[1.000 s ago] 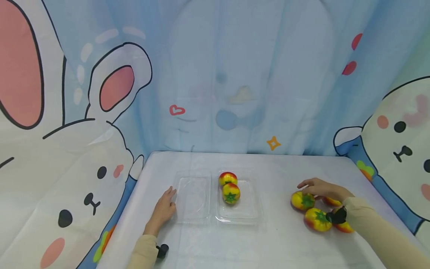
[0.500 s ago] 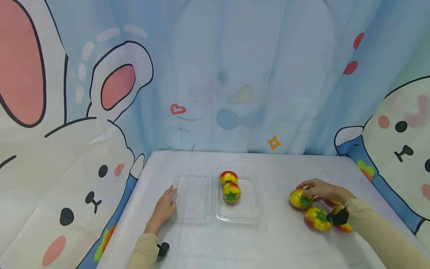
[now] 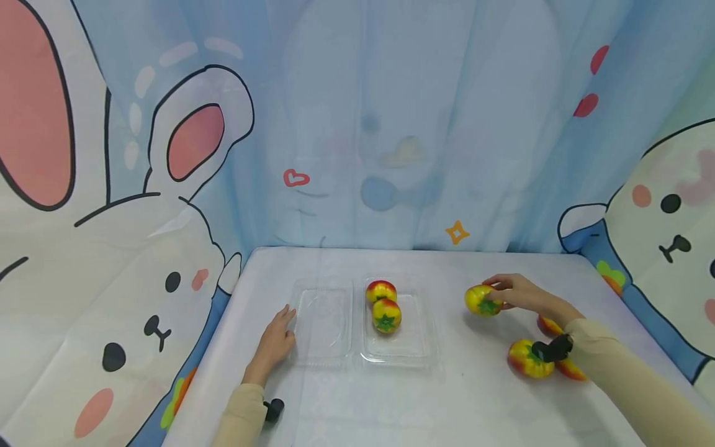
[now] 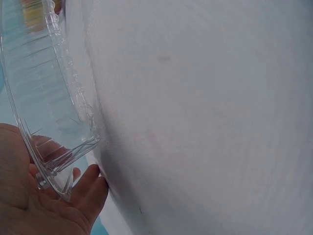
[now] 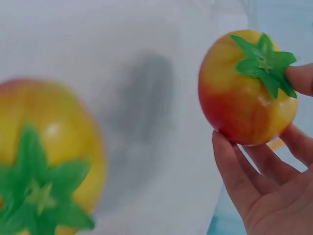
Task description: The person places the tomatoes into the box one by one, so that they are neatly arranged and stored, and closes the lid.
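My right hand (image 3: 524, 294) grips a yellow-and-red tomato-like fruit (image 3: 479, 300) with a green star-shaped leaf cap. In the right wrist view, the thumb presses beside the cap of this fruit (image 5: 239, 110) and the fingers support it from below; its shadow falls on the cloth. At the left, the extended fingers of my left hand (image 3: 274, 341) touch the outer edge of the clear plastic lid (image 3: 323, 354). The left wrist view puts a corner of the clear plastic (image 4: 54, 107) between thumb and fingers. Two similar fruits (image 3: 386, 316) sit in the clear tray (image 3: 410, 354) joined to that lid.
Several more such fruits lie at the right: one in front (image 3: 529, 360), others partly behind the right wrist and sleeve. A white cloth (image 3: 391, 410) covers the table. A blue curtain (image 3: 335, 124) with cartoon animals rises behind its far edge.
My right hand has taken hold of the fruit, lifted it off the cloth and carried it left and away from the other fruits. The left hand stays at the lid's edge.
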{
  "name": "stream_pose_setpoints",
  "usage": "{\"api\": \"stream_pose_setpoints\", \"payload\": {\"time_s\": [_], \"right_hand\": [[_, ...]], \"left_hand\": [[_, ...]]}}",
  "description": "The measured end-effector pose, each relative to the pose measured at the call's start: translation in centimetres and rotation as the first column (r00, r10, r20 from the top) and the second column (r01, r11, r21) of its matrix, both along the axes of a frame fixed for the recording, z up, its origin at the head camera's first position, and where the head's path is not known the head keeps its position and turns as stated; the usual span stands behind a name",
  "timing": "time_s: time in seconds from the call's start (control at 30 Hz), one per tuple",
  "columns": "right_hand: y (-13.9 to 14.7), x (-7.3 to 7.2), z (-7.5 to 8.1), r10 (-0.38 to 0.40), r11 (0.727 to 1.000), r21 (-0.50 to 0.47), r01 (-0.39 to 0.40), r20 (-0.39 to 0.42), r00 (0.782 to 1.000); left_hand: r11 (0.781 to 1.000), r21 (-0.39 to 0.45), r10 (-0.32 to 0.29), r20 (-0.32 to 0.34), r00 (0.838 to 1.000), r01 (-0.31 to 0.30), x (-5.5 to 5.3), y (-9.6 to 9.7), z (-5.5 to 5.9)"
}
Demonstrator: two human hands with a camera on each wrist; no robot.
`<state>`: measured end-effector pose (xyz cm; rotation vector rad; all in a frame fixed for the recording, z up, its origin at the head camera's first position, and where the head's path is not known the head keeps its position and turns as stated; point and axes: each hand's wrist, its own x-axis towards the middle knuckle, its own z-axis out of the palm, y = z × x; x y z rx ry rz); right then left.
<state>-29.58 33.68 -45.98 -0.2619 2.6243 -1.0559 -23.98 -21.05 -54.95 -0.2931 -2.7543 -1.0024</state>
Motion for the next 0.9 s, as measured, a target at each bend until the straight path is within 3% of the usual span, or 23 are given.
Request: {"api": "stream_pose_setpoints", "payload": {"time_s": [0.23,0.47,0.9], "right_hand": [[-3.5,-0.2,1.7,-0.038,0.999,-0.017,0.037,-0.082,0.996],[-7.7,0.0,2.7,0.018,0.995,-0.095,-0.032,-0.148,0.989],[-14.7,1.5,1.7,0.144,0.970,-0.182,-0.163,-0.112,0.983]], "left_hand": [[1.000,-0.002,-0.002,0.006,1.000,0.002,-0.2,0.0,0.0],[1.000,-0.003,-0.001,0.014,1.000,0.001,-0.1,0.0,-0.1],[1.000,-0.012,0.017,0.029,0.999,-0.016,0.0,0.2,-0.1]]}}
